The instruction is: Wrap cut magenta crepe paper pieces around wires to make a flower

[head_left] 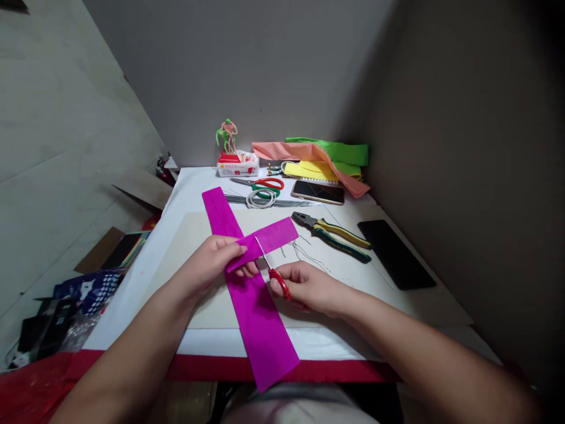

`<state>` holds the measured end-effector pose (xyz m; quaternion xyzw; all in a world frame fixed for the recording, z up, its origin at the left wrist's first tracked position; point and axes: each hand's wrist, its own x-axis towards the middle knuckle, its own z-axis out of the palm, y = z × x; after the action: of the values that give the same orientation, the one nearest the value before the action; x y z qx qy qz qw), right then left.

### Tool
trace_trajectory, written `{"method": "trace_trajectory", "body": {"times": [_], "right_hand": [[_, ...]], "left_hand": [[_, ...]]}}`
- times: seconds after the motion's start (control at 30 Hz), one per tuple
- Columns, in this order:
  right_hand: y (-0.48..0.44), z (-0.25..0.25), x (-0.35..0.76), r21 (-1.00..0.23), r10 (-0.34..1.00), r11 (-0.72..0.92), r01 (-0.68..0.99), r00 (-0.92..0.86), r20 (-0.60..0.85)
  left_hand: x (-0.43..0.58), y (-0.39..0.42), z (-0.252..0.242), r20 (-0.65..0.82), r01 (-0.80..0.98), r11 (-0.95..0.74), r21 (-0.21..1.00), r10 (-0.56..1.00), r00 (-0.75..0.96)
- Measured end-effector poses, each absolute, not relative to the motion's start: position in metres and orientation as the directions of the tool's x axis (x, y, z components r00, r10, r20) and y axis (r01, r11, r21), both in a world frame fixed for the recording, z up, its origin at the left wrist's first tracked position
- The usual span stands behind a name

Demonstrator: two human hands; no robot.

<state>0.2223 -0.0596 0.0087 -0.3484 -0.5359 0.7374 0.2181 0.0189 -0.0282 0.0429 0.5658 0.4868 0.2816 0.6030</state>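
My left hand (pixel 216 265) pinches a short piece of magenta crepe paper (pixel 269 239) between thumb and fingers. That piece lies across a long magenta paper strip (pixel 260 324), which runs over the table's front edge. My right hand (pixel 304 288) is closed on small red-handled scissors (pixel 277 280). Their thin blade points up-left and meets the short piece's lower edge. Part of the scissors' handle is hidden by my fingers. Beneath both hands lies a cream board (pixel 353 282), with thin wires (pixel 304 253) on it to the right.
Yellow-handled pliers (pixel 331 237) and a black slab (pixel 396 254) lie to the right. Farther back are a smartphone (pixel 317 192), green-and-red scissors (pixel 260 185), a white cable coil (pixel 260 199), and folded coloured paper (pixel 326 156). Walls stand left, right and behind.
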Motion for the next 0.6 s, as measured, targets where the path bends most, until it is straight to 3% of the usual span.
{"method": "trace_trajectory", "body": {"times": [0.6], "right_hand": [[-0.0578,0.0017,0.2205,-0.924,0.693,-0.383,-0.006,-0.663,-0.283]], "left_hand": [[0.0245,-0.0292,0.0423,-0.294,0.25,0.212,0.945,0.886,0.358]]}}
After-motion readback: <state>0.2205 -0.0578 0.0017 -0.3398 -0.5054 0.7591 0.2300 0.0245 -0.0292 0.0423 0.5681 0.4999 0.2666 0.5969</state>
